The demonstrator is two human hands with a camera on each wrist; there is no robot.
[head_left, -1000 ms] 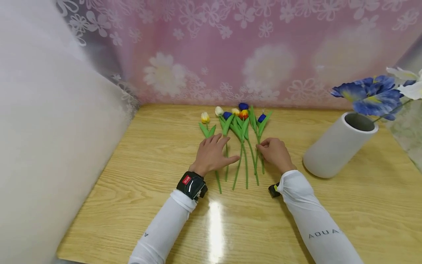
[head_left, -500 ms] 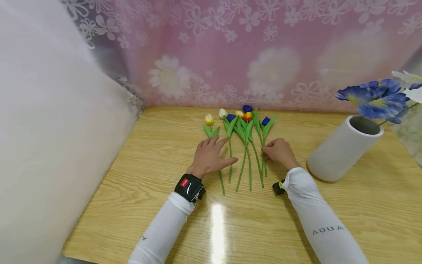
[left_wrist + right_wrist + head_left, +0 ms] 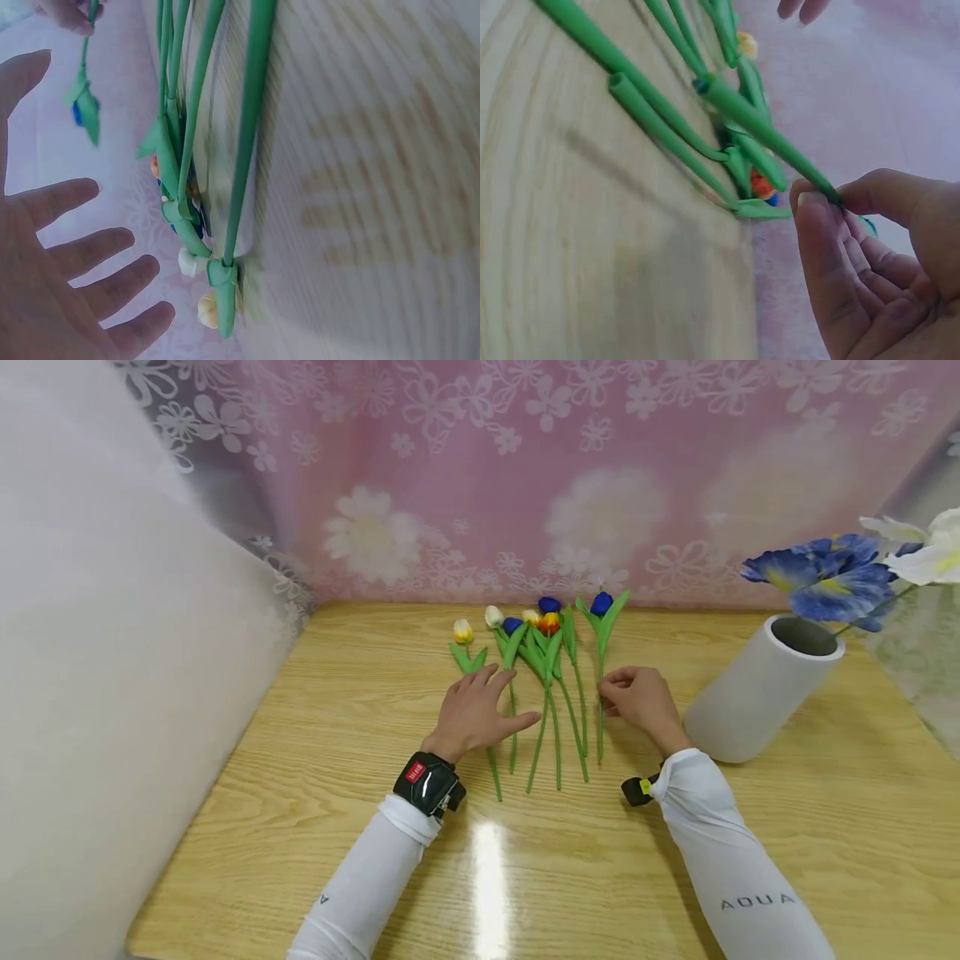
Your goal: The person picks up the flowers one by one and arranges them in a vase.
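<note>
The right hand (image 3: 637, 700) pinches a blue tulip (image 3: 603, 639) (lifted off the table (image 3: 337, 710)), its head toward 12 o'clock. The left hand (image 3: 476, 714) hovers with fingers spread wide, the other tulips (image 3: 552, 652) around its 1 o'clock. A vase (image 3: 750, 702) stands at the right hand's 3 o'clock.

The left hand (image 3: 478, 714) hides part of the leftmost tulip's stem (image 3: 495, 774)

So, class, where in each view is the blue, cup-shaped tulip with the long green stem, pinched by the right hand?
Head: the blue tulip is right of centre, bloom upward.
Left wrist: the blue tulip is at upper left, bloom downward.
Right wrist: its green stem slants down rightward from upper centre; bloom mostly hidden.
Shared landmark: the right hand pinching it.
</note>
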